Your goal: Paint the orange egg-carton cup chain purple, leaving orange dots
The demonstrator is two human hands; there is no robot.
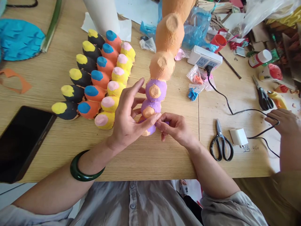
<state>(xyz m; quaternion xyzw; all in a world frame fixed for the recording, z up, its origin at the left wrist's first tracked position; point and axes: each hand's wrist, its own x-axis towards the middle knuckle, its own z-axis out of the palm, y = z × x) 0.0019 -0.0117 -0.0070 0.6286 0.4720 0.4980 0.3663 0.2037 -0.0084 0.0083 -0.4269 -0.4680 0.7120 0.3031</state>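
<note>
My left hand (128,117), with a green bangle on its wrist, holds the near end of a strip of bumpy cups (162,66) that looks like egg carton. The far cups are pale orange; the nearer ones carry a layer of purple clay (162,88) with orange tips left bare. At the lowest cup my right hand (175,127) pinches purple clay against its right side, close to my left thumb. Left of my hands lie three joined rows of coated cups: black with yellow tips (80,77), orange with blue tips (96,92) and yellow with pink tips (113,102).
A black phone (22,141) lies at left. To the right are scissors (221,141), a white charger (238,137), a power strip (204,58) with a cable, and bags of clay (193,93). Another person's hand (285,122) rests at the right edge.
</note>
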